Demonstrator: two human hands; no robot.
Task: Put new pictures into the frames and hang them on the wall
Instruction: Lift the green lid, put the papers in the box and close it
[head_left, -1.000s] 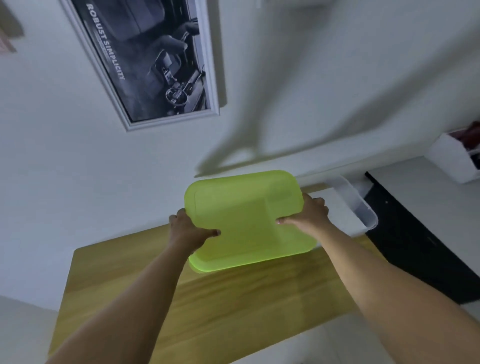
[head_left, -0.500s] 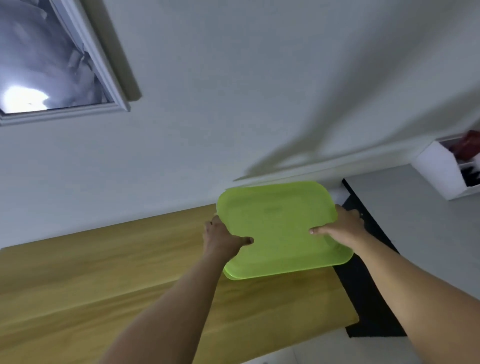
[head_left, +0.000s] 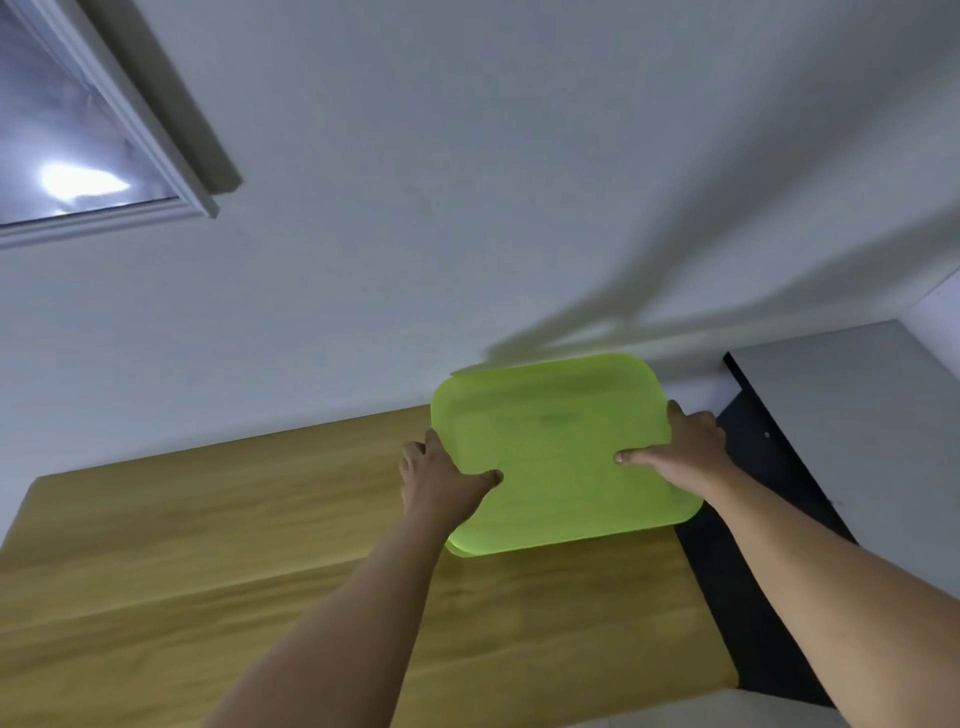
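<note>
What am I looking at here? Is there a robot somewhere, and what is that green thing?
No robot here: a person wears a wide-angle camera on the head, so you see their own two bare arms reaching forward. The left hand and right hand grip opposite edges of a flat lime-green plastic lid or tray, thumbs on top. It is held at the far right corner of a wooden table; whether it touches the wood, I cannot tell. Behind is a plain white wall, and at the upper left hangs the corner of a white picture frame whose glass reflects a light. The wide lens makes everything look tilted.
</note>
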